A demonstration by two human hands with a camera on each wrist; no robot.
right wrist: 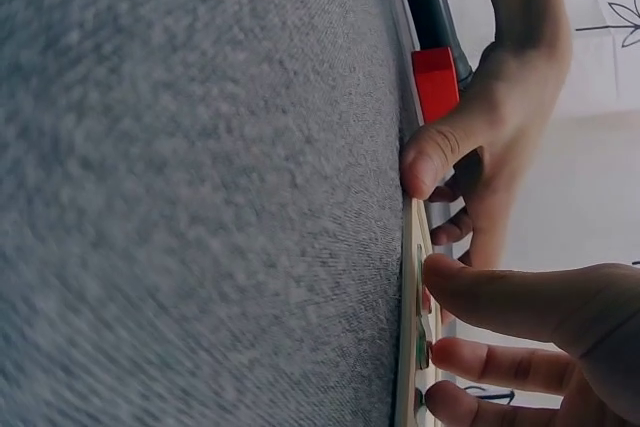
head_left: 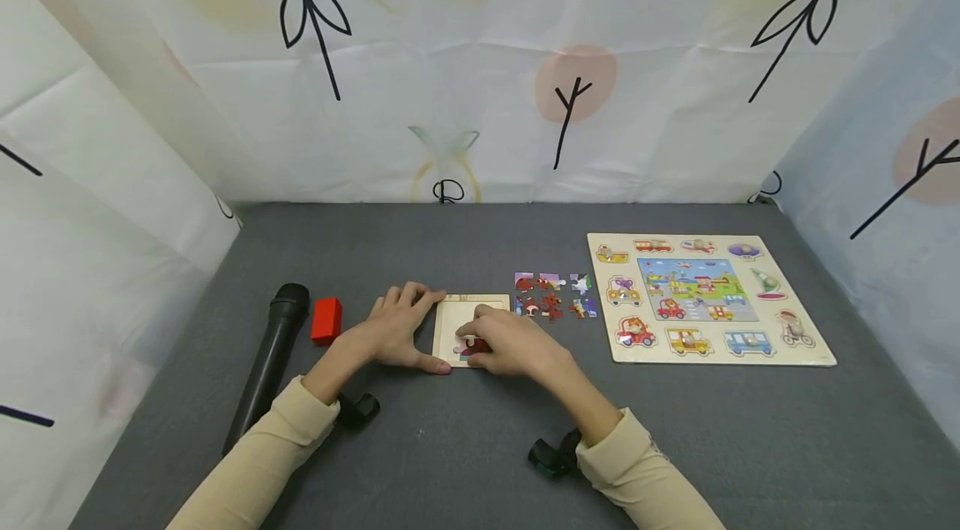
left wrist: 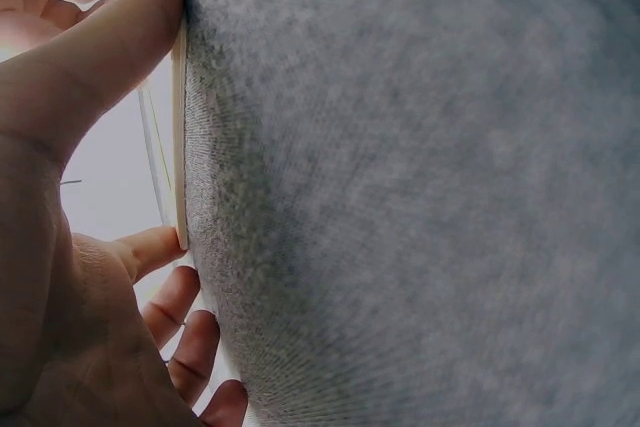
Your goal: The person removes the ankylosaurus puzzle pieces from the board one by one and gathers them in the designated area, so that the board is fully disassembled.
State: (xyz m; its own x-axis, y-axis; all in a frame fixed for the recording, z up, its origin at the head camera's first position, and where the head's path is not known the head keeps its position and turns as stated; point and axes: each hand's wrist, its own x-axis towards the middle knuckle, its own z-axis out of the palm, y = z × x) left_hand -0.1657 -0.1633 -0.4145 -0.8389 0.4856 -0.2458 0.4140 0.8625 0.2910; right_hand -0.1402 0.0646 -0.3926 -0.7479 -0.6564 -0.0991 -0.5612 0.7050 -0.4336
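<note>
A small wooden puzzle tray [head_left: 496,302] lies on the grey table in the head view. My left hand [head_left: 397,330] holds its left side, the thumb at the near corner and the index finger at the far corner. Over the tray, my right hand [head_left: 513,344] pinches a puzzle piece [head_left: 471,345], mostly hidden under the fingers. In the right wrist view, the right thumb and fingertips touch pieces lying along the tray [right wrist: 408,347]. Just right of the tray, several loose jigsaw pieces [head_left: 551,305] with red and purple prints lie in small groups.
A large wooden vehicle puzzle board [head_left: 622,330] lies on the right. A black microphone [head_left: 262,363] and a red block [head_left: 326,321] stand left of the left hand. White patterned cloth [head_left: 480,113] borders the table [head_left: 450,463] at the back and sides.
</note>
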